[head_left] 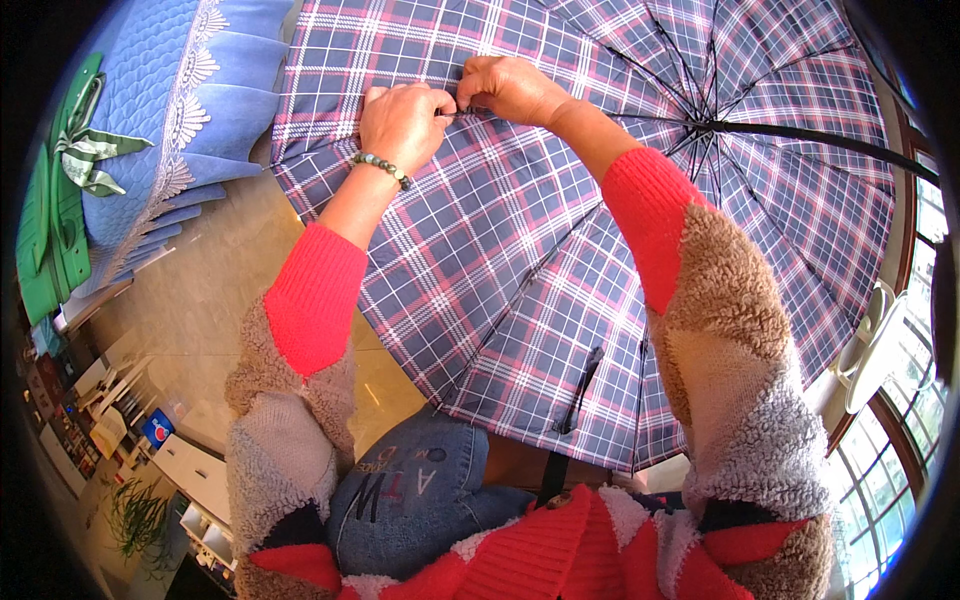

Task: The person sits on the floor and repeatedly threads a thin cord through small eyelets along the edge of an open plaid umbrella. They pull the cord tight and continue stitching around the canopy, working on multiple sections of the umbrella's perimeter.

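Observation:
An opened plaid umbrella [520, 230], dark blue with red and white lines, fills the middle of the view with its inner side and black ribs facing me. My left hand [400, 122], wearing a beaded bracelet [381, 168], is closed in a pinch at one rib, left of the hub. Right beside it, my right hand [510, 90] pinches the same rib, its fingertips almost touching the left ones. The fingers hide the exact spot they grip. From the hub, the black shaft [815, 138] runs out to the right. A black strap [580, 390] lies against the lower panel.
At upper left is a bed with a blue quilted, lace-trimmed cover [150, 90] and a green headboard-like piece [55, 200]. Tiled floor [200, 290] lies below it. A white cabinet [190, 470] and a plant [140, 520] stand lower left. Windows [890, 490] and a white chair [870, 345] are at right.

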Motion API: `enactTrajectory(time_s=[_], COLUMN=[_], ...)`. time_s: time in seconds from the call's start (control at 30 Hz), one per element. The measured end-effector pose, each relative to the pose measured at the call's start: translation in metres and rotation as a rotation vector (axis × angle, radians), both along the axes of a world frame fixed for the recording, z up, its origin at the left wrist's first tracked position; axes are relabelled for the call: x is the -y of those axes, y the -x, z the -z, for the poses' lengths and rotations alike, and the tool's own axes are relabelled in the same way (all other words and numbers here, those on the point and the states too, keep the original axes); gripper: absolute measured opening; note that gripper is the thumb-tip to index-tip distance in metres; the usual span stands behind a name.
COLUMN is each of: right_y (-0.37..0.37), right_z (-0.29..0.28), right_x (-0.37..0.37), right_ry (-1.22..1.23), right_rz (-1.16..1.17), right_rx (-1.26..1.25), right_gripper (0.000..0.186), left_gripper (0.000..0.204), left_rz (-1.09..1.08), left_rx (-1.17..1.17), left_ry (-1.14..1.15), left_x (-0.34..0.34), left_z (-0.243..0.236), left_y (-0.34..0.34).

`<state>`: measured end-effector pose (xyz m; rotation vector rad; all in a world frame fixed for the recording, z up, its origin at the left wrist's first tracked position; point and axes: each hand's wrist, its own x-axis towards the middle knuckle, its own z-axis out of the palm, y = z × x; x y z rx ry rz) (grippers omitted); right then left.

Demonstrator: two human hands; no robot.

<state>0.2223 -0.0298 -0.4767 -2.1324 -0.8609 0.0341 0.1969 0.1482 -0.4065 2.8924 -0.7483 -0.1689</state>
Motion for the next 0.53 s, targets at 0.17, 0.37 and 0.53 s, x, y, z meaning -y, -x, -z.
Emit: enactTrajectory(time_s=[0.17, 0.37, 0.53], right_y=[-0.0001, -0.0002, 0.0014], right_z=[0.0001, 0.0023, 0.0047], right_x=[-0.0017, -0.0055, -0.0075], right_ry=[-0.01, -0.024, -0.02], right_rz=[-0.007, -0.016, -0.006], right_rx=[0.052, 0.081, 0.054], right_gripper=[0.016, 0.021, 0.022], left_gripper=[0.009, 0.01, 0.01], left_rz=[-0.009, -0.022, -0.039], left_rx=[-0.013, -0.023, -0.038], left_ry=[0.005, 0.003, 0.009], left_x=[-0.0001, -0.0002, 0.0003], left_z=[0.0008, 0.0008, -0.0004], left_y=[0.0001, 0.0002, -0.0002])
